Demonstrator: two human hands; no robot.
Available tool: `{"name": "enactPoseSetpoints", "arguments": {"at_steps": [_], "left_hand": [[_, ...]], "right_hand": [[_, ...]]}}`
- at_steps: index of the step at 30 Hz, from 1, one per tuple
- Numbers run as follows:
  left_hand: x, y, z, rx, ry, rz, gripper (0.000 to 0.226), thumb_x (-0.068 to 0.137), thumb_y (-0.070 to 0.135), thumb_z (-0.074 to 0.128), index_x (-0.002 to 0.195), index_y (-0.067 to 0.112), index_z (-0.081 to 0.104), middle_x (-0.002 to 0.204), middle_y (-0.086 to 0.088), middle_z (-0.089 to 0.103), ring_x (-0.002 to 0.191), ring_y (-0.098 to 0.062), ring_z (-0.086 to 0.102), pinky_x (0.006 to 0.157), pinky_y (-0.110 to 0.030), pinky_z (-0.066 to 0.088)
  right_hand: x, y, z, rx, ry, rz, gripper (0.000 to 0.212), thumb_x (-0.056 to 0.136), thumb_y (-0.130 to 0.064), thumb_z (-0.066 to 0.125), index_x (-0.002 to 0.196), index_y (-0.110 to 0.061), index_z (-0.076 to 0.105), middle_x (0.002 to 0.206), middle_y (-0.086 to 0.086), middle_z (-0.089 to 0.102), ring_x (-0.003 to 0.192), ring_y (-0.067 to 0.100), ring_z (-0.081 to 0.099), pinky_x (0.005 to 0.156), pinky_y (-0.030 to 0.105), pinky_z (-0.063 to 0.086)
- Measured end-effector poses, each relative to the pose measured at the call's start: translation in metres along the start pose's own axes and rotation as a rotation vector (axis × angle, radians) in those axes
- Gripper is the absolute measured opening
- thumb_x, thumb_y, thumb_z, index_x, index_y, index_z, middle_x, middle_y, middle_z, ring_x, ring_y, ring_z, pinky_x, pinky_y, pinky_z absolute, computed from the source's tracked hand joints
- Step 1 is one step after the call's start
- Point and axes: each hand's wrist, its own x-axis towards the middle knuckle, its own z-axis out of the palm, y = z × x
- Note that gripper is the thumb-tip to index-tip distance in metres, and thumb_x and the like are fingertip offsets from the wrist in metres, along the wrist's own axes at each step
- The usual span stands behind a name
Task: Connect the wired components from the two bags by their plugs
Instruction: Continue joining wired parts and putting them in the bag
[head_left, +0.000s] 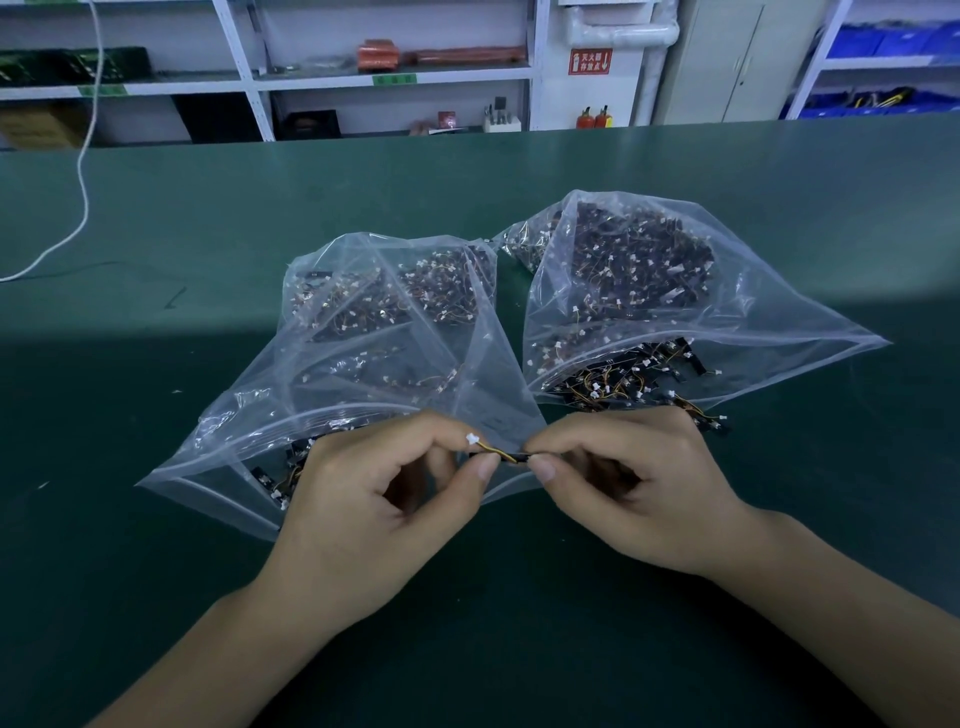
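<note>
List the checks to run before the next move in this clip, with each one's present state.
1. Left hand grips the wired component: ok, pinched between thumb and fingers.
2. Right hand holds the component's black end: ok.
3. White plug free and visible: ok, it sticks up above the left fingertips.
4. Mating part from the other bag in hand: cannot tell, only one wired piece shows.
5. Left bag and right bag open and within reach: ok.
6. Plug orientation for mating: cannot tell, too small.
</note>
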Motion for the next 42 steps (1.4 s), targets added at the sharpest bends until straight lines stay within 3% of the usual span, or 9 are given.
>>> {"name": "enactPoseSetpoints", "arguments": {"at_steps": [27, 30, 33, 38, 42], "left_hand": [[0.000, -0.002, 0.002, 0.032, -0.004, 0.016, 0.011, 0.098, 0.024, 0.073, 0.092, 0.017, 0.078, 0.064, 0.014, 0.053, 0.056, -0.007, 0.051, 0.060, -0.014, 0.038], [-0.001, -0.001, 0.002, 0.031, -0.016, 0.019, 0.015, 0.098, 0.030, 0.074, 0.090, 0.019, 0.078, 0.063, 0.011, 0.056, 0.056, -0.010, 0.055, 0.058, -0.015, 0.040], [-0.001, 0.000, 0.001, 0.031, -0.025, 0.027, 0.028, 0.100, 0.041, 0.071, 0.082, 0.019, 0.073, 0.063, 0.011, 0.058, 0.055, -0.010, 0.055, 0.057, -0.014, 0.040], [0.001, -0.001, -0.003, 0.085, -0.012, 0.051, 0.037, 0.101, 0.034, 0.069, 0.069, 0.016, 0.066, 0.062, 0.012, 0.055, 0.056, -0.009, 0.053, 0.059, -0.012, 0.037], [0.001, -0.003, -0.003, 0.096, -0.013, 0.059, 0.038, 0.101, 0.029, 0.068, 0.066, 0.015, 0.064, 0.061, 0.010, 0.055, 0.054, -0.013, 0.053, 0.053, -0.022, 0.040]], "right_hand": [[0.001, -0.004, 0.002, -0.038, -0.011, 0.037, 0.014, 0.096, -0.013, 0.067, 0.083, -0.010, 0.072, 0.066, -0.018, 0.042, 0.055, -0.003, 0.037, 0.060, 0.007, 0.028], [0.000, -0.003, 0.000, 0.034, -0.006, 0.048, 0.015, 0.095, -0.012, 0.063, 0.081, -0.010, 0.067, 0.062, -0.010, 0.049, 0.052, 0.003, 0.041, 0.055, 0.014, 0.030], [0.000, 0.001, -0.007, 0.075, 0.015, 0.095, 0.018, 0.094, -0.012, 0.055, 0.076, -0.013, 0.056, 0.056, 0.004, 0.046, 0.048, 0.020, 0.042, 0.048, 0.031, 0.033], [0.005, 0.019, -0.025, -0.072, 0.084, 0.201, 0.019, 0.090, -0.018, 0.050, 0.072, -0.021, 0.048, 0.055, -0.003, 0.043, 0.050, 0.015, 0.040, 0.050, 0.028, 0.032], [0.005, 0.038, -0.036, -0.347, 0.093, 0.367, 0.022, 0.087, -0.032, 0.047, 0.068, -0.021, 0.052, 0.052, -0.006, 0.045, 0.050, 0.018, 0.044, 0.054, 0.027, 0.029]]}}
